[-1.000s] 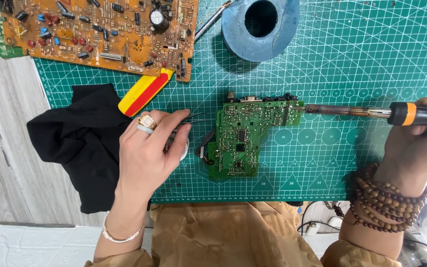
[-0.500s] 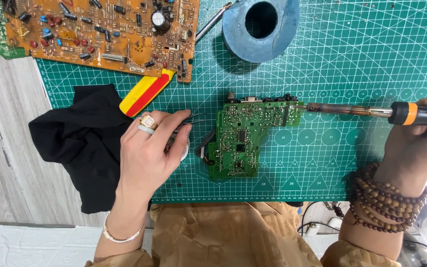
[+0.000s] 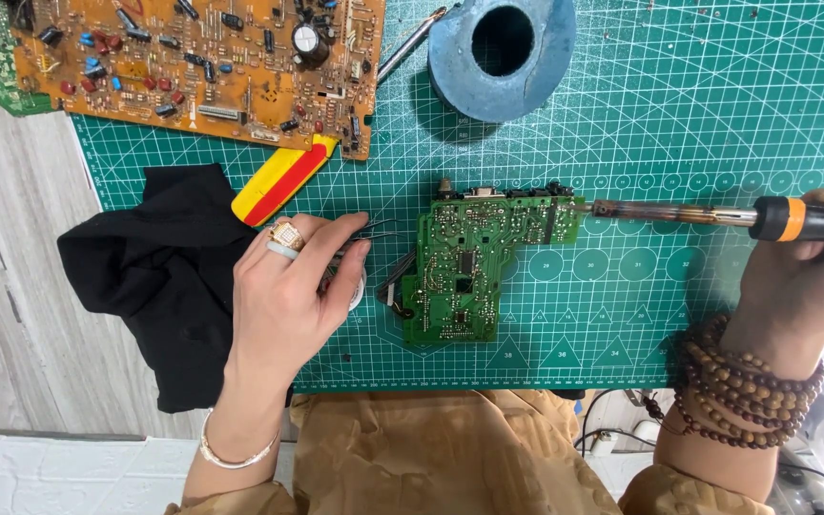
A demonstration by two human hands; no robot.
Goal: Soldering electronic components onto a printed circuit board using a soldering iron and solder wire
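Note:
A small green circuit board (image 3: 469,259) lies solder side up in the middle of the green cutting mat (image 3: 679,124). My right hand (image 3: 803,277) grips a soldering iron (image 3: 717,216) with a black and orange handle; its tip touches the board's upper right edge. My left hand (image 3: 293,296), wearing a ring, rests on the mat left of the board. Its fingers curl over thin dark tweezers (image 3: 374,232) and a small white round object (image 3: 355,289).
A large orange circuit board (image 3: 202,62) fills the top left, with a yellow and red handle (image 3: 283,181) below it. A blue sponge ring (image 3: 498,52) sits at the top centre. A black cloth (image 3: 159,277) lies on the mat's left edge.

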